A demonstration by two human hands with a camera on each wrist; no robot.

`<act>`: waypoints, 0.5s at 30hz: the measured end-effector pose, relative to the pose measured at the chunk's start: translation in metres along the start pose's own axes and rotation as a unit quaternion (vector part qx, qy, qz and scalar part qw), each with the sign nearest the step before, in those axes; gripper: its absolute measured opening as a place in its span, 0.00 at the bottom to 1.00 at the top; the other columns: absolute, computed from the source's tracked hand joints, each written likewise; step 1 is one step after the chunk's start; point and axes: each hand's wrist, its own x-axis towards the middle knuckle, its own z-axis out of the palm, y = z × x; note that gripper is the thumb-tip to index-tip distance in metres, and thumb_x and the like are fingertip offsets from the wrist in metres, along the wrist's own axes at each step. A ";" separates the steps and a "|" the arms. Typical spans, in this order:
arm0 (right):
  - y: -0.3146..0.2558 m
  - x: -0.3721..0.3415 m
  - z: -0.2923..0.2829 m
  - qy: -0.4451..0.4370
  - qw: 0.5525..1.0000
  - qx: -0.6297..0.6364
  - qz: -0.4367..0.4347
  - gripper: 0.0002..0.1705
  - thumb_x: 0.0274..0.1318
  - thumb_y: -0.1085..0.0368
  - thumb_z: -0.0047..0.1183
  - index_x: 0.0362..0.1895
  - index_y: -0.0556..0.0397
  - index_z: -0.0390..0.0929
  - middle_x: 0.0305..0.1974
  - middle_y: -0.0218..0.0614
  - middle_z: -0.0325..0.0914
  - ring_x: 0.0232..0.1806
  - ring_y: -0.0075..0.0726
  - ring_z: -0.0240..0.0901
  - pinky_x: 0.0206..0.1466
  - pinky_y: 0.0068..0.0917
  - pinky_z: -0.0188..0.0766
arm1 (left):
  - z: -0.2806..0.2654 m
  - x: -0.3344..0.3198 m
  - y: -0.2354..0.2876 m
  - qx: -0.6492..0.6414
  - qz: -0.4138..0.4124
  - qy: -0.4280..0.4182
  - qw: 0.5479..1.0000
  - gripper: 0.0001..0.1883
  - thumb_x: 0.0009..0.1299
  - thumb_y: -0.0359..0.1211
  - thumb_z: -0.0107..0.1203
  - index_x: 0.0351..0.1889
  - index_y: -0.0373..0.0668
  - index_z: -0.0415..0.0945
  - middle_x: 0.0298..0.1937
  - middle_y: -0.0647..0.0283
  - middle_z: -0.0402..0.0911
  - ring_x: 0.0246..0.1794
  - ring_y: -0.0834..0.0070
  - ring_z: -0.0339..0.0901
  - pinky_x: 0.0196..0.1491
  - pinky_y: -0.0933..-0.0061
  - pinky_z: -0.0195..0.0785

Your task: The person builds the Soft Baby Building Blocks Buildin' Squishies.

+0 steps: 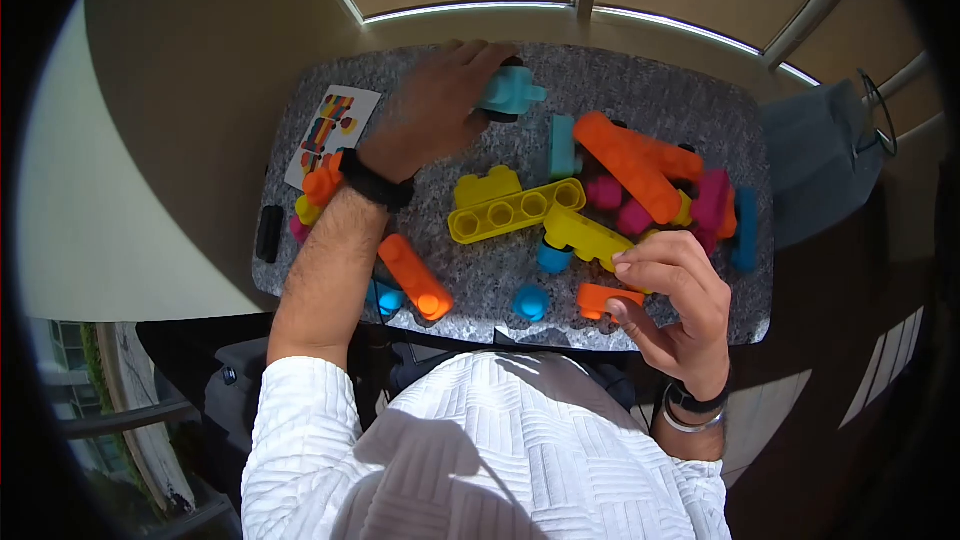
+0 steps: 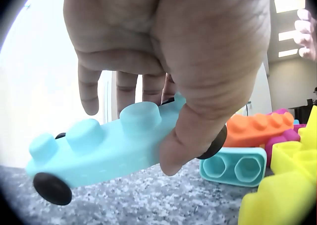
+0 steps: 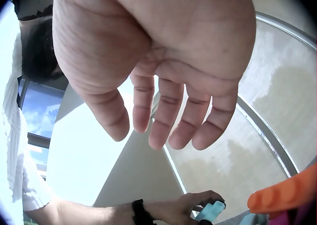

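My left hand (image 1: 430,105) grips a light blue toy block on black wheels (image 1: 512,90) at the far side of the table. In the left wrist view the thumb presses the near side of this wheeled block (image 2: 104,148), whose top carries a row of round studs. The other fingers reach behind it, partly hidden. Over the table's right front my right hand (image 1: 685,290) hangs with loosely bent fingers and nothing in them. An orange block (image 1: 605,300) and a yellow block (image 1: 585,237) lie close to its fingertips in the head view.
A light blue block (image 1: 561,145) lies mid-table beside a long yellow block (image 1: 515,212). Orange bars (image 1: 630,165) and magenta blocks (image 1: 711,195) pile up at the right. A picture sheet (image 1: 330,130) lies at the left, near a long orange block (image 1: 413,275).
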 end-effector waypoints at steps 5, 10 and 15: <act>0.004 0.001 0.006 -0.013 1.000 0.013 0.009 0.21 0.53 0.70 0.82 0.51 0.53 0.89 0.48 0.39 0.89 0.51 0.47 0.86 0.52 0.42 0.81 | -0.075 -0.037 0.004 -0.167 0.099 0.081 0.978 0.54 0.56 0.27 0.81 0.84 0.52 0.69 0.73 0.52 0.85 0.71 0.51 0.86 0.73 0.50 0.83; 0.003 -0.003 0.019 -0.022 0.998 0.042 0.035 0.33 0.52 0.67 0.83 0.62 0.52 0.85 0.59 0.46 0.84 0.57 0.52 0.84 0.57 0.45 0.81 | -0.085 -0.084 0.057 -0.470 0.144 -0.003 0.871 0.41 0.64 0.27 0.80 0.77 0.47 0.75 0.65 0.46 0.89 0.69 0.42 0.87 0.69 0.39 0.83; -0.002 -0.002 0.034 -0.143 0.983 0.111 -0.006 0.42 0.56 0.58 0.80 0.73 0.53 0.79 0.65 0.47 0.83 0.65 0.54 0.83 0.64 0.48 0.79 | -0.058 -0.118 0.112 -0.599 0.189 -0.106 0.771 0.20 0.75 0.31 0.71 0.64 0.39 0.84 0.63 0.45 0.90 0.69 0.40 0.86 0.66 0.39 0.84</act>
